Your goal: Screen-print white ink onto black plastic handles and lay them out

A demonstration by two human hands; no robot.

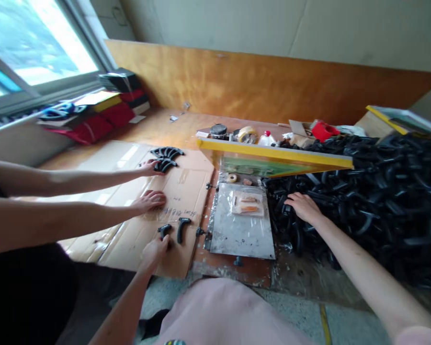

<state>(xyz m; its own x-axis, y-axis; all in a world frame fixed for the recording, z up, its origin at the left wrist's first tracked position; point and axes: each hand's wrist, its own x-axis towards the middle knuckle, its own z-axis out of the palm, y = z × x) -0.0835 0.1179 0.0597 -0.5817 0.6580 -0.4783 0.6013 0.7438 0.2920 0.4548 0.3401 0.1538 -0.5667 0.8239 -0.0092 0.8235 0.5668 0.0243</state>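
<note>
My left hand (156, 251) is low over the cardboard, its fingers closed round a black curved handle-like piece (164, 231) whose wider end shows above them. Just to the right, another black curved piece (183, 230) lies on the cardboard. On the other side, my right hand (303, 207) reaches into a big pile of black curved pieces (366, 215), fingers closed on one piece (288, 203) at the pile's left edge. Between my hands lies a grey metal plate (237, 235) bearing a clear plastic sheet with two small orange-brown strips (249, 209).
A co-worker's hands (149, 200) rest at the left, one touching a row of black pieces (167, 153) on the cardboard sheet (129, 239). A yellow-edged screen frame (273, 152) tilts above the plate. Tape rolls (247, 134) and a bottle (267, 139) stand behind.
</note>
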